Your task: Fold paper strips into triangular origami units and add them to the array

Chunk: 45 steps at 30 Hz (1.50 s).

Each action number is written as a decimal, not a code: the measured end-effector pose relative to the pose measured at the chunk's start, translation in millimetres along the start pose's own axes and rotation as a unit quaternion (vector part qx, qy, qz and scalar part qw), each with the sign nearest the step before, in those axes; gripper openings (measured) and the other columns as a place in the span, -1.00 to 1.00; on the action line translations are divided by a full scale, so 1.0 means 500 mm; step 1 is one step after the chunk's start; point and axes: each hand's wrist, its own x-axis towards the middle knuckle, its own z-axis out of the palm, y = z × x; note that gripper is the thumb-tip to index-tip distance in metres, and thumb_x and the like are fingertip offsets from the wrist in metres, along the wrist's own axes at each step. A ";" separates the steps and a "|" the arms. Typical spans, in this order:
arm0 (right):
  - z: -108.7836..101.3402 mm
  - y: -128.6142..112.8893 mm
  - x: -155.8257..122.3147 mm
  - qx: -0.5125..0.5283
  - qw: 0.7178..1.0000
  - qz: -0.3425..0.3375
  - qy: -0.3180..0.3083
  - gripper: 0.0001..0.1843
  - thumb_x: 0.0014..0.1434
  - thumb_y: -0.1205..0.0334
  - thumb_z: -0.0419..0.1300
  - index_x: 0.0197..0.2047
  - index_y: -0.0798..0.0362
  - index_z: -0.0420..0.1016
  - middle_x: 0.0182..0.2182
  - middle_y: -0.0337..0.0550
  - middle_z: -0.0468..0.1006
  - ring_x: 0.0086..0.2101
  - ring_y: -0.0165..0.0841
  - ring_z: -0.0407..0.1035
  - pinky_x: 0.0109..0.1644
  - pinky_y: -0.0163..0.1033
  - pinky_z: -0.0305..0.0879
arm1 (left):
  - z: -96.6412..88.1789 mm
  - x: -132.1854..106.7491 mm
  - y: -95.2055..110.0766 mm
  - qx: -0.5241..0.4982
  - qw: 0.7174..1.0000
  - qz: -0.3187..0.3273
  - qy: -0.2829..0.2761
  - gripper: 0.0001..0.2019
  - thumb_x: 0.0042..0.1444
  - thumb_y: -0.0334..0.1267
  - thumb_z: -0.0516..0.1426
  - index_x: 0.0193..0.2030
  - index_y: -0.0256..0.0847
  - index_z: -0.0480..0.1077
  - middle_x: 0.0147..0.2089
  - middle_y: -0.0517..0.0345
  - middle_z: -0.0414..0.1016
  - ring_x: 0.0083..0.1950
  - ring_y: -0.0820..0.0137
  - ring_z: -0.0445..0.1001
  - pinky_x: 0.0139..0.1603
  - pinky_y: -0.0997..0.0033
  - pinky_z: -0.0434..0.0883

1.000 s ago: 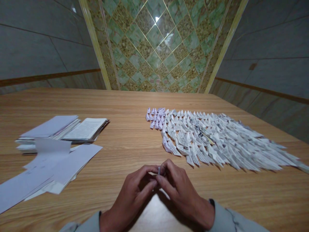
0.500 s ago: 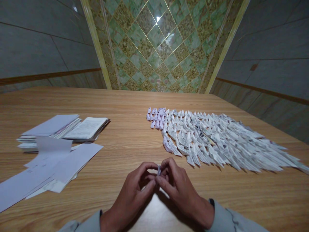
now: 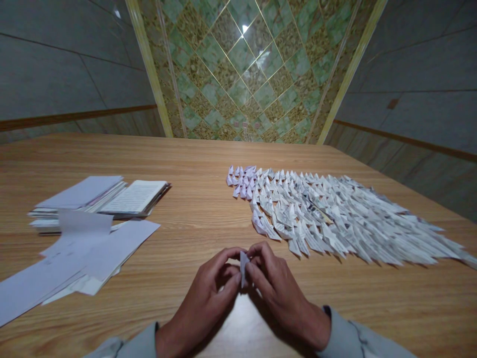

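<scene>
A small folded piece of paper (image 3: 243,268), pale and narrow from this angle, stands upright between my hands just above the near part of the table. My left hand (image 3: 214,288) pinches it from the left with thumb and fingers. From the right, my right hand (image 3: 276,288) pinches the same piece, its thumb pressed against the paper. My fingers partly cover its edges. Beyond my right hand, many small folded paper boats (image 3: 309,214) stand in tight rows, mostly printed paper. A lilac group of folded boats (image 3: 243,183) sits at their left end.
On the left of the wooden table (image 3: 194,199) lie a stack of paper (image 3: 80,193) and a printed stack (image 3: 134,196) beside it. Loose white sheets (image 3: 119,243) spread in front of them. A tiled wall (image 3: 242,74) rises behind the table.
The folded paper shows more of its length between my hands. My right thumb has shifted up along it, and the fingertips sit slightly farther apart.
</scene>
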 end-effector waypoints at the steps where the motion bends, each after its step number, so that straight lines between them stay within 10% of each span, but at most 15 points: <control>1: 0.000 0.000 0.000 -0.003 1.000 0.002 -0.001 -0.91 0.42 0.20 0.02 -0.13 0.02 0.27 -0.40 -0.25 0.51 -0.40 -0.37 0.40 -0.31 -0.29 0.22 | 0.000 0.001 0.000 0.006 1.000 0.004 0.003 -0.72 0.30 -0.29 0.13 0.12 -0.22 0.42 -0.02 -0.06 0.61 -0.20 0.32 0.59 -0.08 0.32 0.52; 21: 0.002 0.008 0.003 -0.012 1.000 -0.003 -0.001 -0.96 0.38 0.26 0.08 -0.12 0.02 0.29 -0.41 -0.28 0.49 -0.41 -0.37 0.37 -0.34 -0.31 0.17 | 0.001 0.004 0.001 -0.071 0.996 -0.044 -0.016 -0.70 0.31 -0.24 0.14 0.14 -0.22 0.38 -0.23 0.07 0.59 -0.24 0.35 0.53 -0.20 0.41 0.41; 27: 0.011 0.015 0.002 -0.120 0.990 -0.045 0.053 -0.86 0.23 0.39 0.09 -0.14 0.01 0.32 -0.38 -0.20 0.51 -0.39 -0.31 0.37 -0.31 -0.26 0.17 | 0.004 0.003 -0.004 -0.066 0.997 -0.027 -0.016 -0.69 0.21 -0.32 0.21 0.09 -0.14 0.37 0.00 0.02 0.57 -0.10 0.30 0.57 -0.04 0.32 0.44; 33: 0.011 0.019 -0.001 -0.182 0.976 -0.104 0.052 -0.82 0.16 0.48 0.08 -0.23 0.02 0.36 -0.37 -0.16 0.50 -0.36 -0.27 0.34 -0.26 -0.21 0.13 | 0.006 0.004 -0.008 -0.090 0.994 -0.053 0.010 -0.79 0.27 -0.26 0.16 0.03 -0.18 0.34 -0.30 0.18 0.54 -0.25 0.36 0.52 -0.22 0.42 0.41; 45: 0.002 0.005 -0.002 -0.155 0.980 -0.125 0.002 -0.77 0.16 0.49 0.07 -0.17 0.05 0.44 -0.31 -0.11 0.54 -0.29 -0.26 0.35 -0.20 -0.19 0.18 | -0.006 0.024 -0.007 -0.160 0.980 -0.092 0.078 -0.57 -0.03 -0.20 0.38 -0.04 -0.18 0.38 -0.23 0.13 0.57 -0.19 0.31 0.55 -0.13 0.35 0.46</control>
